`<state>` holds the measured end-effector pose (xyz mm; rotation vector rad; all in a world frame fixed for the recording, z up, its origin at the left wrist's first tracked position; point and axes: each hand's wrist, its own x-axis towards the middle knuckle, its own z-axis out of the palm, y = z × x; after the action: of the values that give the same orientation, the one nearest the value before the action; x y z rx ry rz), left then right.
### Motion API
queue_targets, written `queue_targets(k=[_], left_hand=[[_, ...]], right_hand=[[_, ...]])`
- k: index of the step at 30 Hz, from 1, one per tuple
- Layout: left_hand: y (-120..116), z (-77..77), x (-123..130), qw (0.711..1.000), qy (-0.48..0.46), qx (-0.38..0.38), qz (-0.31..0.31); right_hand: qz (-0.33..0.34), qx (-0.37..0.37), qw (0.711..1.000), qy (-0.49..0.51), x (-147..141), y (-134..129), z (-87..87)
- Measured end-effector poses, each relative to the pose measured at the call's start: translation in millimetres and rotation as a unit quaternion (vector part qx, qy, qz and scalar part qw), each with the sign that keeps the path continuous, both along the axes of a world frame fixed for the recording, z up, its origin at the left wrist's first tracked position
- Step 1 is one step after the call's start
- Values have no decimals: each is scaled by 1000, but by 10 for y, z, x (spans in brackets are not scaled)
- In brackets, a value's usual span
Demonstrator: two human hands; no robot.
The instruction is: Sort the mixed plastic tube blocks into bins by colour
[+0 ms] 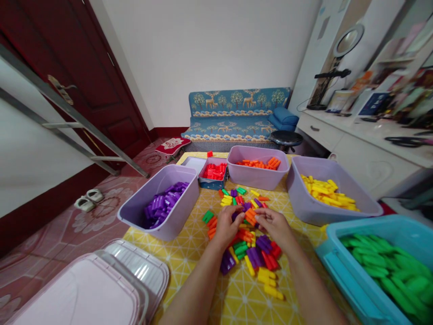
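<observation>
A mixed pile of small plastic building pieces lies on the yellow patterned tablecloth (243, 298), with my hands over its far half. My right hand (275, 224) pinches an orange plastic piece (251, 216) at its right side. On the left of that piece, my left hand (228, 223) is curled with thumb and fingers drawn together; what they grip, if anything, is hidden. A purple piece shows between the two hands. Nearer to me lie purple pieces (255, 258), red pieces (269, 260), green pieces (240, 249) and yellow pieces (267, 275).
Sorted pieces fill bins around the pile: a purple-piece bin (184, 212), a small red-piece box (212, 184), an orange-piece bin (253, 179), a yellow-piece bin (304, 210) and a turquoise green-piece bin (352, 280). Lids (84, 293) sit front left. A ladder (81, 119) leans farther left.
</observation>
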<state>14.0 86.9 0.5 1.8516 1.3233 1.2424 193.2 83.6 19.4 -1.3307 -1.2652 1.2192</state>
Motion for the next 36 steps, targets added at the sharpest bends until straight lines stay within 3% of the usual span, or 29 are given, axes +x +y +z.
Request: queue_targets(k=[2, 4, 8, 10, 12, 15, 18, 21, 29, 36], left_hand=[[3, 1, 1, 1000, 5, -1, -2], [7, 5, -3, 1000, 15, 0, -1], [11, 4, -10, 1000, 29, 5, 1], [8, -4, -11, 999, 38, 9, 0], [4, -10, -9, 999, 46, 11, 2], [-1, -4, -6, 998, 57, 13, 0], [-3, 15, -2, 998, 63, 16, -3], [-6, 30, 4, 998, 62, 13, -2], [-19, 30, 1, 997, 71, 19, -3], [-25, 27, -2, 996, 83, 29, -15]], right_hand=[[17, -33, 999, -22, 50, 40, 122], [-10, -16, 1000, 0, 64, 84, 314], [-101, 167, 967, 161, -24, 151, 699], [-106, 216, 954, 178, -68, 159, 753], [-108, 204, 967, 113, -67, 149, 668], [-104, 160, 979, -74, 20, 108, 364], [-45, 118, 958, -256, 127, 46, 65], [20, 92, 929, -358, 160, -9, -88], [-10, 137, 896, -422, 96, -28, -226], [-45, 191, 941, -277, 60, -40, -257]])
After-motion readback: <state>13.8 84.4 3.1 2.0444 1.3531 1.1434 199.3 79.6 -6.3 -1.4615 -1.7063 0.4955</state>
